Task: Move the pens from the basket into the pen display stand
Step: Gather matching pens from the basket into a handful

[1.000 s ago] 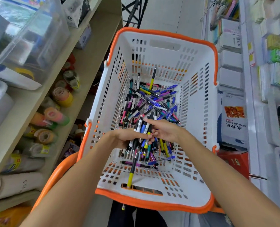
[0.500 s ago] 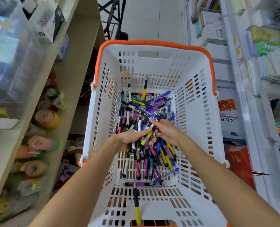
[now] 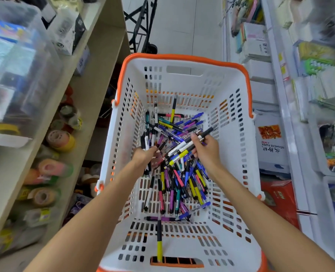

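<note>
A white basket with an orange rim fills the middle of the view. Many coloured pens lie heaped on its slotted floor. A single black and yellow pen lies apart near the front wall. My right hand grips a bundle of several pens lifted above the heap, tips slanting up to the right. My left hand reaches down into the left side of the heap and holds a few dark pens. No pen display stand is in view.
A beige shelf unit on the left carries clear plastic bins and rolls of tape. White shelves with paper packs and stationery run along the right. A black folding trolley stands on the floor beyond the basket.
My right hand has lifted a bundle of pens out of the heap and moved right. My left hand has shifted left within the pens. The view has tilted up, showing more of the basket.
</note>
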The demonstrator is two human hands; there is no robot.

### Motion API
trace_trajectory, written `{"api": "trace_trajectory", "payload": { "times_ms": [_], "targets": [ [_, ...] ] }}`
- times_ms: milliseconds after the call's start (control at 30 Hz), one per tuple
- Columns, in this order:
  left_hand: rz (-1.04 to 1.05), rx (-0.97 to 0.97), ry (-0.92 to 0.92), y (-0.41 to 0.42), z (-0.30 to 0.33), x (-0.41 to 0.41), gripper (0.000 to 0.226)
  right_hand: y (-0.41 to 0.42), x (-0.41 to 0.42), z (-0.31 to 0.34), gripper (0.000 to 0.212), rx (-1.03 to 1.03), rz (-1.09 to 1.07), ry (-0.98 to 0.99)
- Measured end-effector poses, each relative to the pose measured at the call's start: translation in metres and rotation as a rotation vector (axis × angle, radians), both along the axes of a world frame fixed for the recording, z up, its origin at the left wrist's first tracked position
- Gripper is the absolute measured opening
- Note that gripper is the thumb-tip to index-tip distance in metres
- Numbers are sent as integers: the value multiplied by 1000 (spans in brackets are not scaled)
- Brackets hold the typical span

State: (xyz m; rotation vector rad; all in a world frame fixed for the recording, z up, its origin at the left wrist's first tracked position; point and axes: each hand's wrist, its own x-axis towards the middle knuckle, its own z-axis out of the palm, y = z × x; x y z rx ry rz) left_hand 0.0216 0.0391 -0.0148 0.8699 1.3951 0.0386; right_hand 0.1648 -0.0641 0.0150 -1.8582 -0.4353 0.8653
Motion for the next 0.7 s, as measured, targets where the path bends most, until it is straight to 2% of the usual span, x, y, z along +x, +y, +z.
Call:
{"api": "trace_trajectory", "payload": {
  "times_ms": [67,167,267,333,433,600,700],
  "targets": [
    [11,-72,-20,-3,8,-1,20,-2,-1,5,20,54,-154,14],
    [61,-273,-172,-15,19,-1,16,2,-11,11,23,89,-407,46],
    [254,-417,-376,-28,36,8,21,8,-24,17,25,141,-564,210],
    [338,-433,-475,-32,44,16,17,9,-33,20,27,184,-595,308],
    [342,-391,-518,-37,49,24,19,7,-47,18,27,202,-553,347],
    [329,-130,-442,-38,39,26,25,-2,-57,25,14,187,-473,346],
    [245,-53,-387,-38,39,28,49,-7,-57,29,6,139,-394,290]
  ]
}}
